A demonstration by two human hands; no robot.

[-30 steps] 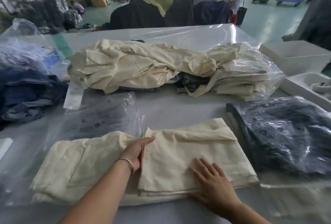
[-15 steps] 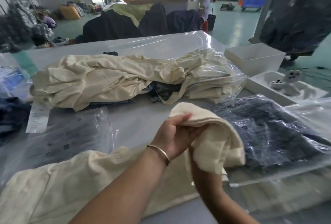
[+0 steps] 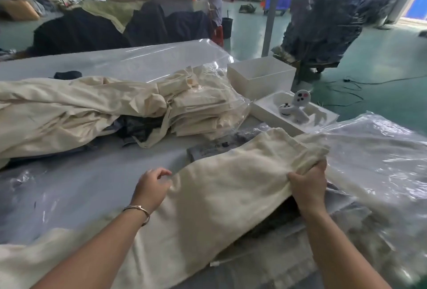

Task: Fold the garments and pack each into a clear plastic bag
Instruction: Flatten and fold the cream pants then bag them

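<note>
My left hand (image 3: 151, 188) pinches one edge of the cream garment (image 3: 221, 187) and my right hand (image 3: 308, 188) grips the other, holding it just above the surface (image 3: 97, 173), beside a clear plastic bag (image 3: 379, 161). It isn't bagged yet. Bagged cream garments (image 3: 208, 106) lie behind, and the loose cream pile (image 3: 69, 108) remains.

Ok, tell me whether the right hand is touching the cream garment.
Touching. The head view shows the right hand gripping the cream garment at its right edge, fabric bunched under the fingers.
</note>
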